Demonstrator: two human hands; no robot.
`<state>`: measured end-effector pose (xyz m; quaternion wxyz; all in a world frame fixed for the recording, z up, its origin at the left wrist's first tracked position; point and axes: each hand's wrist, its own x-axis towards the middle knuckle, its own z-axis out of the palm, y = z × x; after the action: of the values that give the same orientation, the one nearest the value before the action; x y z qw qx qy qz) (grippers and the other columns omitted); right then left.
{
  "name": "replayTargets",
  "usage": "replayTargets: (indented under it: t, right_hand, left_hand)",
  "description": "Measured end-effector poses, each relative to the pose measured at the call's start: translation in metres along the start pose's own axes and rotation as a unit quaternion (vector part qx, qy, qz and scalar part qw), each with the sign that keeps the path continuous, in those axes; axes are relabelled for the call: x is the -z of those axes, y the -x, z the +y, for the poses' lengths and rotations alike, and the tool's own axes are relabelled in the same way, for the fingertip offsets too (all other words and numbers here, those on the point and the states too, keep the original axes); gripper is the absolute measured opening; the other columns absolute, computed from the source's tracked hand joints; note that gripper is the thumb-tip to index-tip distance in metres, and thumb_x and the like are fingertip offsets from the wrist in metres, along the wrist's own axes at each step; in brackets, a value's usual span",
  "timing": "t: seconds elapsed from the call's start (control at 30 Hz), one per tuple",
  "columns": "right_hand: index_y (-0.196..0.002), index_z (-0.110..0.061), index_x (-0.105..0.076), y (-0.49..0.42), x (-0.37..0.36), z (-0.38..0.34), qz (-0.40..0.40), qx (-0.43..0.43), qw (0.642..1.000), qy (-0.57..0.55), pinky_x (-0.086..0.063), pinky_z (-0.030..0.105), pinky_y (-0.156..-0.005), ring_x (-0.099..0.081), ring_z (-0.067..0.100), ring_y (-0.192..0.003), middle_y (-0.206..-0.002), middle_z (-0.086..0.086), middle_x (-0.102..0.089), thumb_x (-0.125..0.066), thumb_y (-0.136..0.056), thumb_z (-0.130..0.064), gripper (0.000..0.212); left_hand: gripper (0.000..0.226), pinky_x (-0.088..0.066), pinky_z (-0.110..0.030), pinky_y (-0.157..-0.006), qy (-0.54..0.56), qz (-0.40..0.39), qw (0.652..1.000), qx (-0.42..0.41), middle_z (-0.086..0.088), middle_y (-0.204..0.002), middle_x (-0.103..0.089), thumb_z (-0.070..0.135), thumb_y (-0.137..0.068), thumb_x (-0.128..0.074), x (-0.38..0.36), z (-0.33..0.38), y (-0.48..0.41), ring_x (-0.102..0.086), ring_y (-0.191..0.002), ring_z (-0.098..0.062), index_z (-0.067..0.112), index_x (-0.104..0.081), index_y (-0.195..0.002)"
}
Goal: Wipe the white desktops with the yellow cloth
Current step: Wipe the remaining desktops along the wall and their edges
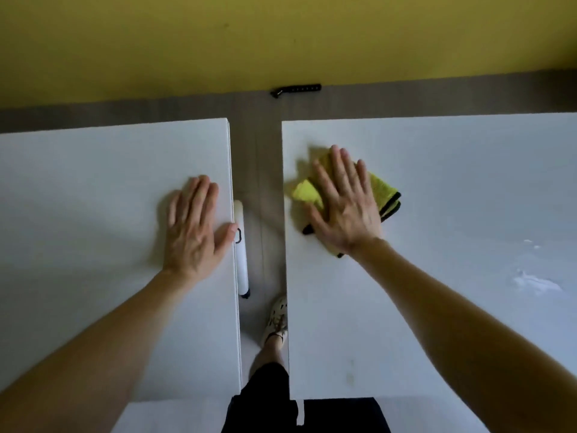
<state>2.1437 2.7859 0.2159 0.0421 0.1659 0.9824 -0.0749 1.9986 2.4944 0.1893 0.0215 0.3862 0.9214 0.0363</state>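
Two white desktops stand side by side with a narrow gap between them: the left desktop (93, 189) and the right desktop (452, 170). A folded yellow cloth (382, 190) with a black edge lies near the left edge of the right desktop. My right hand (345, 203) presses flat on top of it, fingers spread, covering most of it. My left hand (195, 228) lies flat on the left desktop at its right edge, fingers apart, holding nothing, with the thumb at the rim.
A white desk foot (242, 248) runs along the floor in the gap, and my foot in a light shoe (276, 320) stands there. A black strip (296, 89) lies on the floor by the yellow wall (281, 35). White smears (535, 281) mark the right desktop.
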Motion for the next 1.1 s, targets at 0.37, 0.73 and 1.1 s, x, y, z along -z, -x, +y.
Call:
replayTargets:
  t: [0.37,0.73,1.1]
  right_hand:
    - [-0.170,-0.027,-0.031,-0.129,0.002,-0.024,0.004,0.087,0.996,0.019,-0.007,0.054,-0.135,-0.003,0.028,-0.169,-0.182,0.012,-0.006,-0.032,-0.103,-0.076,0.083]
    - [-0.173,-0.028,-0.021,0.004,-0.013,-0.039,-0.042,0.077,0.996,-0.003,-0.008,0.058,-0.135,0.007,0.029,-0.169,-0.182,0.010,0.003,-0.037,-0.105,-0.075,0.085]
    - [-0.174,-0.027,-0.018,0.023,-0.031,-0.070,0.034,-0.094,0.995,-0.029,-0.003,0.058,-0.135,0.012,0.028,-0.168,-0.182,0.010,0.010,-0.034,-0.107,-0.072,0.082]
  left_hand:
    - [0.082,-0.025,-0.062,-0.129,0.010,0.050,0.999,-0.005,-0.011,-0.179,-0.020,0.051,-0.103,-0.048,-0.009,-0.002,0.001,-0.018,-0.167,-0.030,0.005,-0.030,-0.169]
    - [0.083,-0.026,-0.064,-0.128,0.029,0.058,0.998,-0.010,-0.012,-0.179,-0.020,0.045,-0.100,-0.056,-0.007,-0.001,0.001,-0.019,-0.167,-0.031,0.005,-0.031,-0.168]
    - [0.080,-0.023,-0.061,-0.129,0.013,0.064,0.998,-0.010,-0.009,-0.179,-0.023,0.055,-0.104,-0.046,-0.006,-0.002,-0.002,-0.018,-0.167,-0.026,0.008,-0.033,-0.168]
